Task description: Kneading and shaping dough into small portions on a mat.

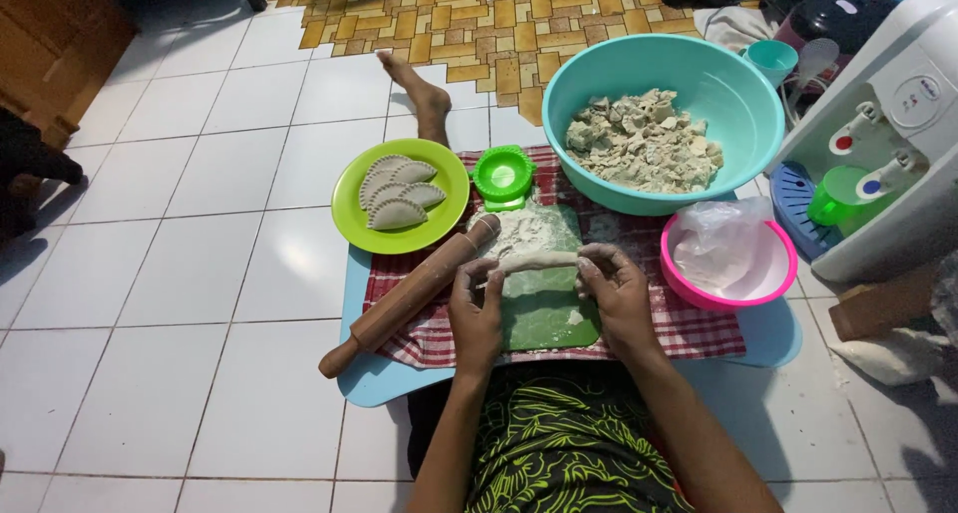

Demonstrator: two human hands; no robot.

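Left hand: my left hand (477,308) pinches the left end of the dough rope (534,262), fingers curled closed around it.
Right hand: my right hand (617,295) grips the right end of the same rope, fingers bent shut on it.
Dough rope: a pale roll stretched level between both hands, over the floured top of the green mat (544,308); whether it touches the mat I cannot tell.
Mat base: it lies on a red checked cloth (699,333), itself on a light blue board (384,378).
Rolling pin: the wooden rolling pin (409,295) lies aslant just left of my left hand.
Green plate: the green plate (444,214) holds several folded, crimped pastries (399,194).
Press: a round green mould (503,175) sits beside the plate.
Teal basin: the teal basin (718,84) holds crumbled filling (644,142).
Pink bowl: the pink bowl (783,273) holds a clear plastic bag (718,239).
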